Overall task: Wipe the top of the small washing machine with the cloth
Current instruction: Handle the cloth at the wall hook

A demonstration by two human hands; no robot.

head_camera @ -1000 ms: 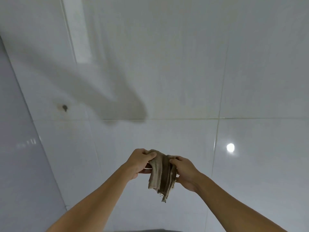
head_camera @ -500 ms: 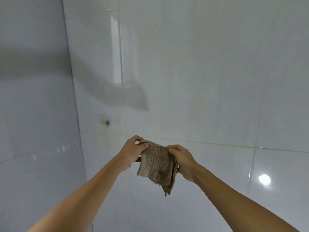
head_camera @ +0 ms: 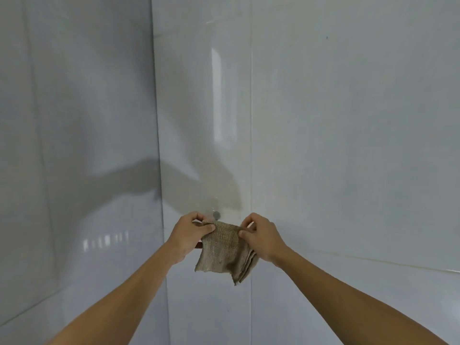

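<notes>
A brownish woven cloth, folded into layers, hangs in the air in front of a tiled wall corner. My left hand pinches its upper left corner between thumb and fingers. My right hand pinches its upper right corner. The cloth is stretched between the two hands and its lower edge dangles free. No washing machine is in view.
Glossy white wall tiles fill the view, with a vertical corner seam left of centre. A small dark mark or hole sits on the wall just above the cloth. Shadows of my arms fall on the tiles.
The view has swung so the wall corner is now near the centre. My hands have pulled a little further apart, spreading the cloth wider between them.
</notes>
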